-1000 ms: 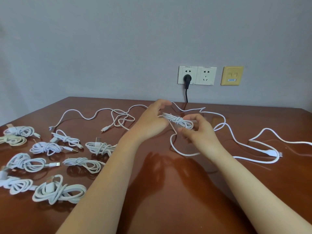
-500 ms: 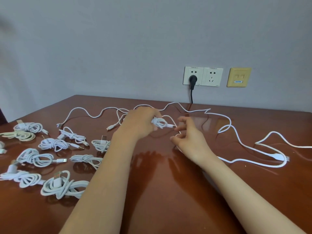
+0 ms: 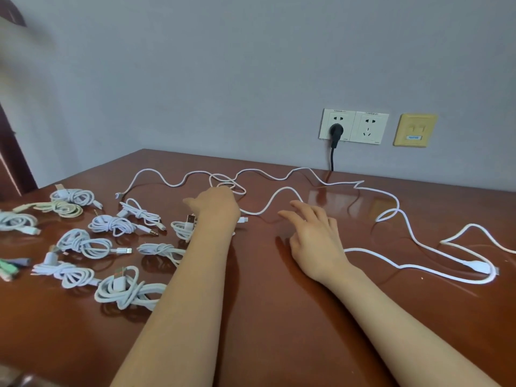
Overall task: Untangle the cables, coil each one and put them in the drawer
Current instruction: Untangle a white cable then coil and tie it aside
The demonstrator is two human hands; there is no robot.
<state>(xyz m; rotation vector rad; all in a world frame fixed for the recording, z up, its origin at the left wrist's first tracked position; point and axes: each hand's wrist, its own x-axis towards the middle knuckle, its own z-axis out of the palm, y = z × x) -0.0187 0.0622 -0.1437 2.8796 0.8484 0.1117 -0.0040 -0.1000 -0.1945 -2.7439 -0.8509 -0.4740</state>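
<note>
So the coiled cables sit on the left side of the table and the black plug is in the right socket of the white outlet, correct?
No. The head view shows the black plug in the left socket of the white outlet. The coiled cables do sit on the table's left side.

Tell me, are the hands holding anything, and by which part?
The right hand, spread open, holds nothing. The left hand cannot be told: its underside is hidden.
</note>
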